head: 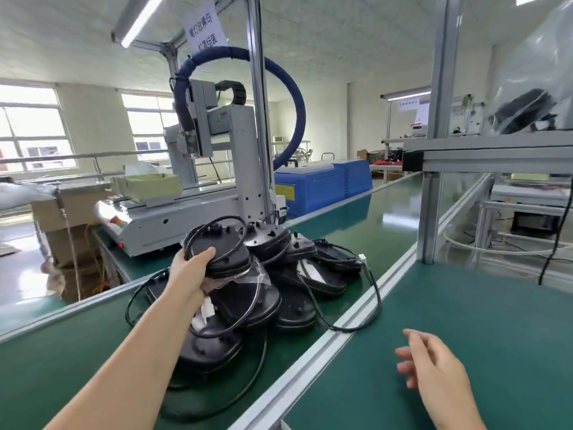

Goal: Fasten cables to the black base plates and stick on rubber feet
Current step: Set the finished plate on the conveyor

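A heap of black base plates point(294, 293) with black cables lies on the green conveyor belt point(62, 361). My left hand point(189, 271) grips a black base plate point(226, 249) at the top left of the heap, with its looped cable point(217, 223) over it. A white connector point(207, 308) hangs just under that hand. One long cable point(376, 293) with a white plug point(362, 259) trails from the heap over the aluminium rail. My right hand point(434, 367) hovers over the green bench mat point(480, 321), fingers apart, holding nothing.
A grey screw-fastening machine point(192, 193) with a blue hose point(294, 97) stands behind the heap. An aluminium rail point(325, 346) divides belt and bench. A frame post point(429, 212) rises at the right. Cardboard boxes point(71, 225) sit left, a blue cabinet point(322, 184) behind.
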The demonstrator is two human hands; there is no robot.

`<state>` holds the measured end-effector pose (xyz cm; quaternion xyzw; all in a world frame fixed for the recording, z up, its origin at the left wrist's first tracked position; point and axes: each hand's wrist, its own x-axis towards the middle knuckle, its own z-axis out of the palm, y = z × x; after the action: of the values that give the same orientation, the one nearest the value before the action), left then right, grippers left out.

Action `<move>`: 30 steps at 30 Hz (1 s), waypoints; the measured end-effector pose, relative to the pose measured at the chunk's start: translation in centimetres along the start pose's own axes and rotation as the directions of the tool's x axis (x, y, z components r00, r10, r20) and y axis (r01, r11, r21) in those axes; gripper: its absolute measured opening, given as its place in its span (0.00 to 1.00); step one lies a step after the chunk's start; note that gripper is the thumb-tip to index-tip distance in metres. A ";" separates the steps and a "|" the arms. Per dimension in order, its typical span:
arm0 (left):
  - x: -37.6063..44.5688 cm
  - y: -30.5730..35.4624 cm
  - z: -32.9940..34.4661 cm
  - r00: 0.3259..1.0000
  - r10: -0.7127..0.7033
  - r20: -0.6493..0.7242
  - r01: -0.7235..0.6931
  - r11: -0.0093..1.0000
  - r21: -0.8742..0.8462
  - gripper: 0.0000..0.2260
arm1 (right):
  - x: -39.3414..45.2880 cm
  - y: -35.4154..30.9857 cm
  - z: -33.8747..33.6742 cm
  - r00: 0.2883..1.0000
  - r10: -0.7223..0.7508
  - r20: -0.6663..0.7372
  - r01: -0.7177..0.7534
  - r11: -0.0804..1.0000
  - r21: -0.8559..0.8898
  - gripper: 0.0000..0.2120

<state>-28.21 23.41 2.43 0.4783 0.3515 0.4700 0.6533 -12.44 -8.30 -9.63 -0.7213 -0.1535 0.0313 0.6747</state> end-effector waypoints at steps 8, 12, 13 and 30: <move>0.0 -1.9 -1.3 0.954 0.244 -0.176 0.009 0.561 0.828 0.35 | -0.7 -0.5 -0.4 0.998 0.025 0.062 -0.025 1.000 -0.002 0.08; -0.4 -2.5 -1.0 0.954 0.283 -0.099 -0.087 0.577 0.812 0.30 | -0.8 -1.2 -1.4 0.998 0.018 0.063 -0.018 1.000 0.007 0.08; -0.5 -2.7 -0.9 0.950 0.297 -0.090 -0.106 0.584 0.805 0.29 | -0.7 -1.3 -1.7 0.998 0.017 0.060 -0.017 1.000 0.011 0.08; -16.0 -10.5 18.0 0.553 0.354 0.754 -0.832 0.290 0.473 0.12 | -0.6 -1.9 -13.6 0.992 0.058 -0.116 -0.046 0.993 0.108 0.10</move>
<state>-13.86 1.88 -2.08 0.9184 0.1169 0.3269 0.1898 -9.88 -21.45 -6.63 -0.6891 -0.0923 0.0139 0.7186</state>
